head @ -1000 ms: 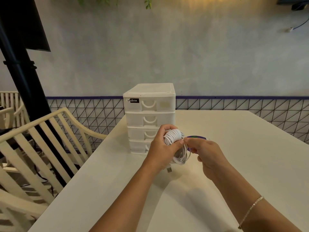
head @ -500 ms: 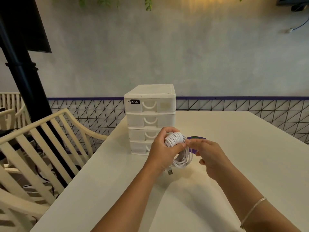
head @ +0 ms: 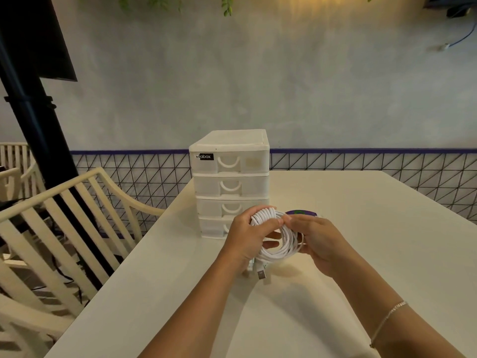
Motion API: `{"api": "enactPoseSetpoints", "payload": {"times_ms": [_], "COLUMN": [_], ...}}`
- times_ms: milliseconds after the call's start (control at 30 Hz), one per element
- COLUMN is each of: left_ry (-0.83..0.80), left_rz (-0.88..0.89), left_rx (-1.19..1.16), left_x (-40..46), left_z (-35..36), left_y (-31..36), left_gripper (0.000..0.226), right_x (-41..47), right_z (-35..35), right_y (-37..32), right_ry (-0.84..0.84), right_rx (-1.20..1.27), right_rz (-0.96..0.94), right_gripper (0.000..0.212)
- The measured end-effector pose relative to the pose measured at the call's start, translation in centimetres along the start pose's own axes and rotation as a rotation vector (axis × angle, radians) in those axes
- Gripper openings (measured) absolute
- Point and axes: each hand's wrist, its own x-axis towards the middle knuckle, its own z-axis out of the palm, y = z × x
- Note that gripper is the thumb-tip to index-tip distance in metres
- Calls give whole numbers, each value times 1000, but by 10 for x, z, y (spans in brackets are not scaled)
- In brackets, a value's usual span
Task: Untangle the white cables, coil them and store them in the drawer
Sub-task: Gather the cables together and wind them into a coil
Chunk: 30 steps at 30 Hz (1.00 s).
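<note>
1. The white drawer unit (head: pixel 229 182) stood on the white table (head: pixel 361 228), at its far left edge, with four drawers stacked one above another, all of them closed. A black label sat on the front of the top drawer, left of its handle.
2. The coiled white cable (head: pixel 280 236) was held above the table, just in front of the drawer unit's lowest drawers and slightly to their right, clear of the tabletop.
3. The left hand (head: pixel 247 236) gripped the coil from its left side: the fingers were curled over the top of the loops and the thumb pressed across them.
4. The right hand (head: pixel 317 241) held the coil from its right side, its fingertips meeting the left thumb at the top of the loops and its fingers curled round the outer turns.
5. A USB plug (head: pixel 261 275) hung from the bottom of the coil, below the left hand and in front of the drawer unit; whether it touched the table could not be told.
6. A purple round object (head: pixel 300 212) lay on the table just to the right of the drawer unit's base, partly hidden behind the coil and the right hand.
7. A thin bracelet (head: pixel 389 316) circled the right wrist.
8. A cream slatted chair (head: pixel 64 228) stood to the left of the drawer unit, off the table's left edge.
</note>
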Motion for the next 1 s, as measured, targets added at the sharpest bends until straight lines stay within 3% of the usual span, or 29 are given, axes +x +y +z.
{"api": "enactPoseSetpoints", "payload": {"times_ms": [133, 333, 500, 700, 767, 900, 1000], "left_ry": [52, 149, 206, 284, 307, 334, 302], "left_rz": [11, -25, -84, 1, 32, 55, 23], "left_rx": [67, -83, -291, -196, -158, -95, -120], "left_x": [1, 4, 4, 2, 3, 4, 4], "left_z": [3, 3, 1, -1, -3, -6, -6], "left_y": [-2, -2, 6, 5, 4, 7, 10], "left_gripper": [15, 7, 51, 49, 45, 43, 48], "right_x": [2, -1, -2, -2, -2, -7, -5], "right_z": [1, 15, 24, 27, 20, -7, -15], "right_y": [0, 6, 15, 21, 19, 8, 9], "right_ry": [100, 63, 59, 59, -33, -474, -537], "right_rx": [-44, 3, -14, -92, -33, 23, -25], "right_rz": [-15, -66, -137, -180, -193, -125, -141], "right_gripper": [10, 31, 29, 31, 31, 38, 56]}}
